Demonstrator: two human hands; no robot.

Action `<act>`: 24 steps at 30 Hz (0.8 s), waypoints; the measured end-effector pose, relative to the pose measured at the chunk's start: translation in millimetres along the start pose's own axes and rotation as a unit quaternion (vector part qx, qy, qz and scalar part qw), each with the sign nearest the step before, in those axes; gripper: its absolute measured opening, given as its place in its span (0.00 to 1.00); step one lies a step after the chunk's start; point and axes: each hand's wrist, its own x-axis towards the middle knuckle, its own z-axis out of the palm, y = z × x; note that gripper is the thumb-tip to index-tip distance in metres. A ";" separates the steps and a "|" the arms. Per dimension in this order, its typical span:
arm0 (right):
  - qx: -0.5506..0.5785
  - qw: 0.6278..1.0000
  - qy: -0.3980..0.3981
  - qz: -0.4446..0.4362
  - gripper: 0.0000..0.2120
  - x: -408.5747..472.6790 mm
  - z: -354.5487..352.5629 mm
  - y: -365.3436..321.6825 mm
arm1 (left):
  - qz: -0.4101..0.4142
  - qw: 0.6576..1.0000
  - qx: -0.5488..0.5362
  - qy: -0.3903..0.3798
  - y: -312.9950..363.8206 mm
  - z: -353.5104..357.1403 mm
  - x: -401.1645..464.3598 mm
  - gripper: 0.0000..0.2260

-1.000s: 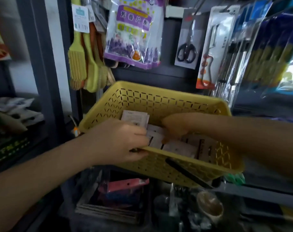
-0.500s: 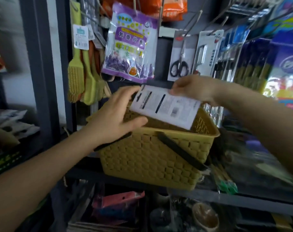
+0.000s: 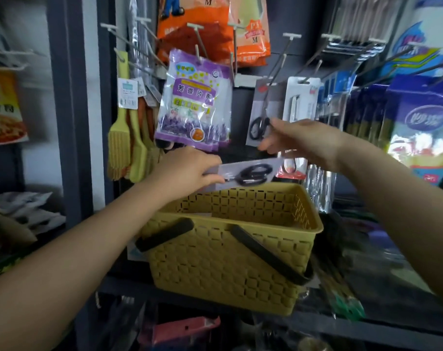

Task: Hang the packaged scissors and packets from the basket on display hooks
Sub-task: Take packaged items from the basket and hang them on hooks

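My left hand (image 3: 187, 171) is shut on the left end of a packaged pair of scissors (image 3: 250, 174), a grey card with black handles, held flat just above the yellow basket (image 3: 215, 269). Open with its fingers spread, my right hand (image 3: 304, 143) hovers just above the pack's right end and does not grip it. Behind that hand a matching scissors pack (image 3: 259, 117) hangs on a display hook. A bare hook (image 3: 290, 44) sticks out above it. A pale packet edge (image 3: 195, 214) shows inside the basket; the remaining contents are hidden.
The basket stands on a dark shelf with its black handles (image 3: 271, 257) folded down. Purple sachet packets (image 3: 195, 105), yellow brushes (image 3: 119, 138), a carded peeler (image 3: 301, 102) and orange packs (image 3: 210, 26) hang on hooks. Blue bags (image 3: 420, 122) crowd the right.
The pack rose from the basket with both hands on it and was turned over, scissors side up. My right hand has let go; my left alone holds it. The view tilted upward.
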 end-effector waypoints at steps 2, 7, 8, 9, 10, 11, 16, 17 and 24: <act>-0.156 0.982 -0.025 -0.103 0.17 -4.1 5.0 -10.0 | 0.019 0.998 0.046 -0.037 2.6 -1.8 8.7 0.13; -0.453 0.855 0.003 -0.253 0.05 6.7 37.7 -6.9 | -0.003 0.997 0.074 -0.015 18.4 -27.8 33.3 0.14; -0.447 0.858 0.031 -0.253 0.08 8.0 37.7 -5.1 | -0.017 0.999 0.051 0.011 21.3 -32.4 36.0 0.18; -0.428 0.866 0.059 -0.252 0.09 9.2 34.5 -2.7 | -0.035 0.998 0.013 0.053 23.7 -35.2 37.1 0.23; -0.389 0.882 0.087 -0.251 0.07 10.8 29.3 0.7 | -0.057 0.991 -0.042 0.114 24.6 -35.2 36.6 0.30; -0.328 0.904 0.110 -0.250 0.06 10.5 24.3 3.4 | -0.084 0.975 -0.110 0.173 25.2 -34.0 34.9 0.35; 0.189 0.957 0.111 -0.188 0.06 5.6 19.0 13.5 | -0.217 0.879 -0.414 0.096 20.2 0.7 29.1 0.28; 0.243 0.949 0.110 -0.168 0.05 8.0 20.9 15.1 | -0.210 0.876 -0.428 0.071 23.1 5.4 29.1 0.23; 0.328 0.917 0.201 -0.109 0.17 28.9 -5.6 21.8 | -0.151 0.903 -0.400 0.039 37.4 22.3 35.8 0.17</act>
